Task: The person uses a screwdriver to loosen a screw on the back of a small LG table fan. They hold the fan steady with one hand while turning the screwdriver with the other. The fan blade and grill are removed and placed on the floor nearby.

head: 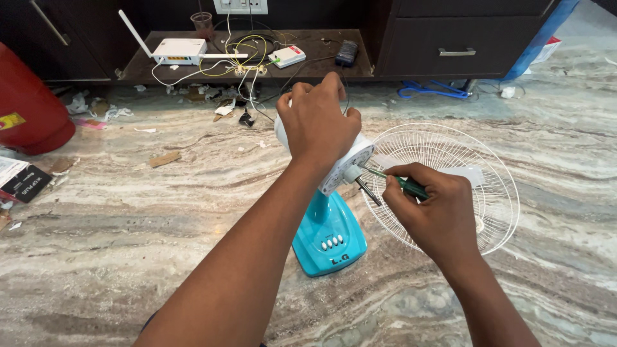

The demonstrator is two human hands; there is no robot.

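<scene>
A: Head view: where is the fan motor (334, 164)?

B: On its turquoise stand (329, 234) on the marble floor (128, 212), under the left hand (318, 122), whose grip is clenched over its top.

A: And the right hand (434, 205)?

B: Just right of the motor, its grip grasping a green-handled screwdriver (402, 184), tip at the motor's front. A white fan guard (495, 193) lies behind it.

Motor housing (340, 164): I see it mostly covered by my left hand (318, 122).
Screwdriver (402, 183): handle buried in my right hand (434, 212).
Red cylinder (29, 103): cut by left edge.
</scene>
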